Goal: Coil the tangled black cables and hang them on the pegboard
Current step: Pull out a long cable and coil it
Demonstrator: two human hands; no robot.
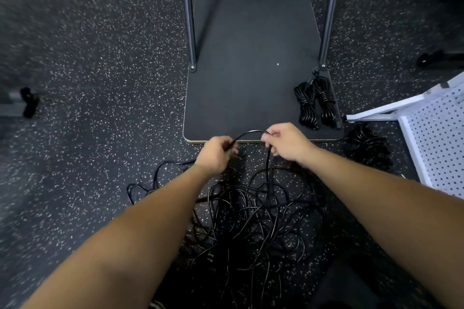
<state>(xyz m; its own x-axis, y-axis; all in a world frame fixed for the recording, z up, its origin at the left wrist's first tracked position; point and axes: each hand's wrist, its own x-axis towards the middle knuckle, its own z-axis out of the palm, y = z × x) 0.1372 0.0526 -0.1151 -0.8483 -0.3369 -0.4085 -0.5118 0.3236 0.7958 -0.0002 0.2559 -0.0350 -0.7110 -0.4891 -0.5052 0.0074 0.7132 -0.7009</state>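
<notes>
forearms out over cable tangle [253,216]; l hand [216,155] & r hand [286,143] each pinch 1 cable arc [248,132].

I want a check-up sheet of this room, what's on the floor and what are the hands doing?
Surface: dark speckled floor, with a black mat on it.
Job's things: tangled cables on the floor; two coiled bundles on the mat; white pegboard at right.
Clutter: another dark cable heap beside the pegboard.
Grippers: left hand and right hand each grip one cable, arched between them.
Cables: pile not yet coiled.
Surroundings: two metal legs on the mat.
</notes>
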